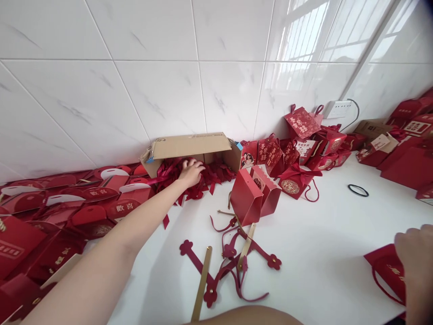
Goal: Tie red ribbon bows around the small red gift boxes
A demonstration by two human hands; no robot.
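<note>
My left hand reaches into an open cardboard box against the wall. Its fingers are bent and slightly apart over a heap of dark red ribbon bows, and no ribbon shows clearly gripped in them. At the right edge, my right hand is closed on a red gift box with gold print and a thin red cord handle. Part of that hand and box is cut off by the frame. Between the hands, an open red gift box stands upright on the white table.
Red straps with flower ends and gold strips lie loose in front. Folded red boxes crowd the left. Finished-looking red boxes stack along the wall. A black hair tie and a power strip are at right.
</note>
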